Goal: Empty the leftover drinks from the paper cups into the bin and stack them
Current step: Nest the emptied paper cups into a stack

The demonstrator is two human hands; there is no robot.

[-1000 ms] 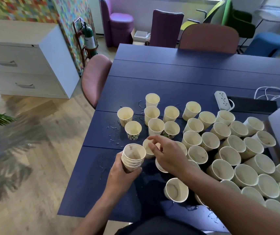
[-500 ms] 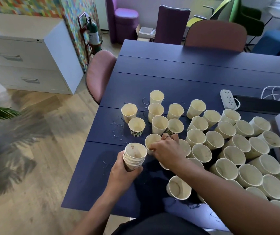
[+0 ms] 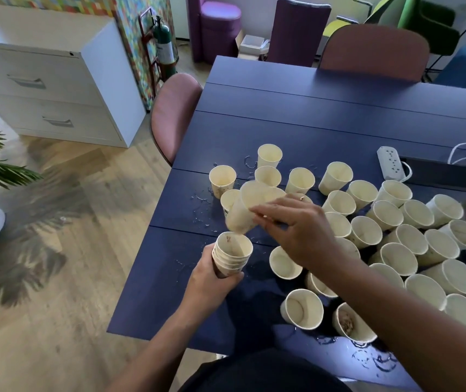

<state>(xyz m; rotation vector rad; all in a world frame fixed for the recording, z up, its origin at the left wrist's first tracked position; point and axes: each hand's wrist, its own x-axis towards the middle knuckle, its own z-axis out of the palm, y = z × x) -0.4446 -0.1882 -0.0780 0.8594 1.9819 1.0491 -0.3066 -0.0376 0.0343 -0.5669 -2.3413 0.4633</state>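
From my head camera, my left hand (image 3: 212,281) is curled round the stack (image 3: 233,257), gripping it low on the wall; the stack stands nearly upright above the near left part of the surface (image 3: 325,120), mouth up and leaning a little toward me, its base hidden in my palm; a brown smear shows inside the top rim. My right hand (image 3: 296,230) pinches a single cup (image 3: 250,206) at its side, fingers bent over the wall; this cup is in the air just above the stack, its long axis tilted, mouth up and away to the right, base down toward the stack's mouth, though I cannot tell whether the two touch; it is blurred, so any print on it is unreadable. To the right, many more cups (image 3: 395,222) stand mouth up, crowded close; several are covered by my right forearm and those at the right edge are cut off. One cup near me (image 3: 350,323) holds brown dregs; droplets (image 3: 200,199) speckle the surface left of the group. A power strip (image 3: 390,162) lies further back on the right; its cable runs out of view.
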